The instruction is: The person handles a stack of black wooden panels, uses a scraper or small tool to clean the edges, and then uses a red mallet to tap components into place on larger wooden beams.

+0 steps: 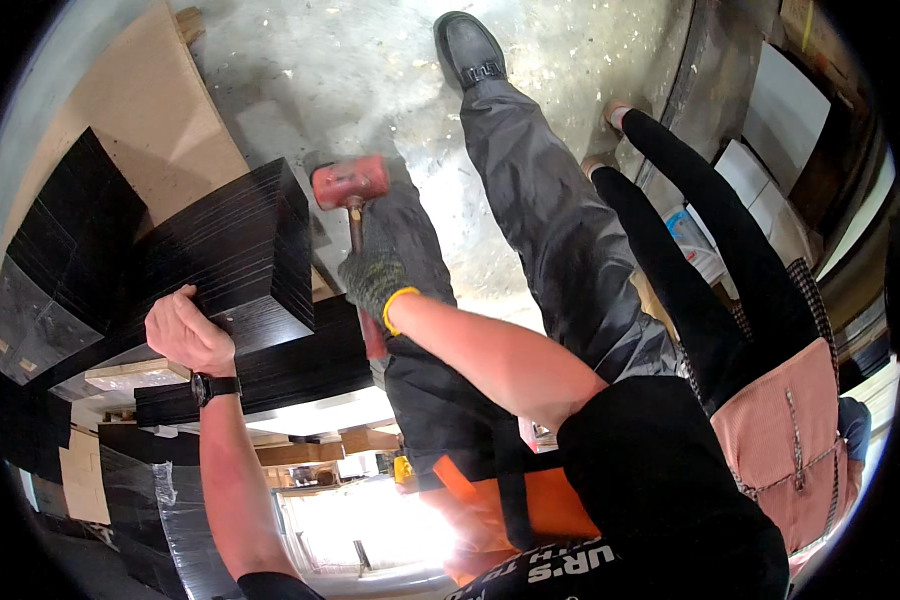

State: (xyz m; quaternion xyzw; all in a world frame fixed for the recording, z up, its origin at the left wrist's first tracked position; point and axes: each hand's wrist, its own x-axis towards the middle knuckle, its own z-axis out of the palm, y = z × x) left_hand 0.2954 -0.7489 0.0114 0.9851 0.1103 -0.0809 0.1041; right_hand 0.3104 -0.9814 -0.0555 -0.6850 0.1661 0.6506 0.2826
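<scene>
My right hand (pixel 375 280), in a dark knitted glove with a yellow cuff, is closed round the handle of a red-headed mallet (pixel 350 183). The mallet head points away from me, beside the corner of a stack of black wood-grain panels (pixel 225 235). Bare, with a dark watch on its wrist, my left hand (pixel 190 335) lies against the near edge of that stack. Its fingers are bent in against the edge, and part of them is hidden.
Another black stack (pixel 65 240) stands further left, beside a large brown board (pixel 150 100). Concrete floor (pixel 320 80) spreads ahead. To my right stands another person in a pink apron (pixel 785 430), near white boards (pixel 785 110). Plastic-wrapped panels (pixel 150 500) are at lower left.
</scene>
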